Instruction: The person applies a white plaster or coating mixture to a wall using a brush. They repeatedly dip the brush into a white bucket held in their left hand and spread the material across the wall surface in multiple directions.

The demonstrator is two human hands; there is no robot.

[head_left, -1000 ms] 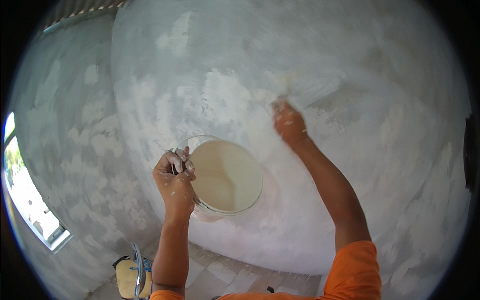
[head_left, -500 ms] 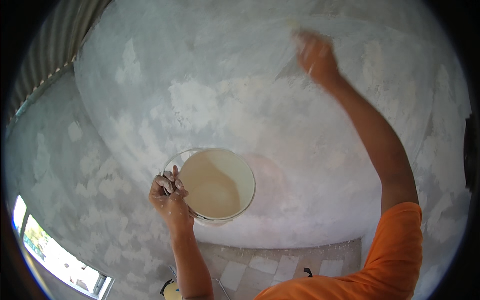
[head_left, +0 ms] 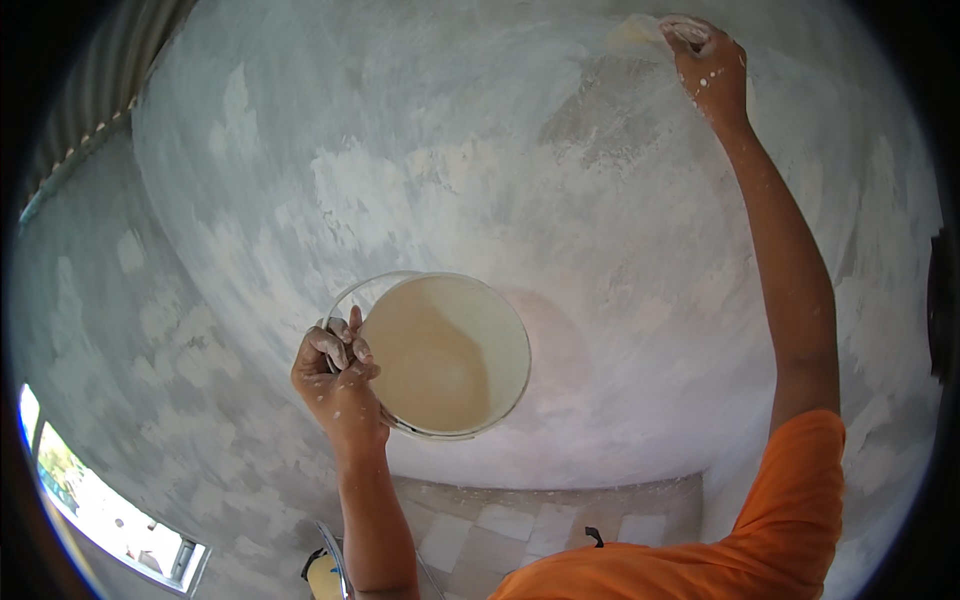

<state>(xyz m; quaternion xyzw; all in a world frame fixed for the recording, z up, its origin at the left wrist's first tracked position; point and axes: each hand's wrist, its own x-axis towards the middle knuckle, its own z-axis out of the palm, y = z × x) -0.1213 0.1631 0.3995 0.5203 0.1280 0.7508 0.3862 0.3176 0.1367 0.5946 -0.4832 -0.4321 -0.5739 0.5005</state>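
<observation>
High on the wall [head_left: 590, 230], your right hand [head_left: 708, 75] grips a blurred yellowish tool [head_left: 636, 32]. Left hand [head_left: 340, 385] clasps the bucket [head_left: 507, 335] by its handle [head_left: 345, 296]; beige inside, fill level unclear.

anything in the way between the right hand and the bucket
Nothing visible stands between the right hand and the bucket; the left hand grips the bucket's left side, off that path.

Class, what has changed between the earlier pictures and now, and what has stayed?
Since the first picture, the right hand has moved up and to the right along the wall, carrying its pale tool. The view has shifted, showing more corrugated roof and floor. Nothing was visibly grasped or released. The left hand still holds the bucket.
</observation>
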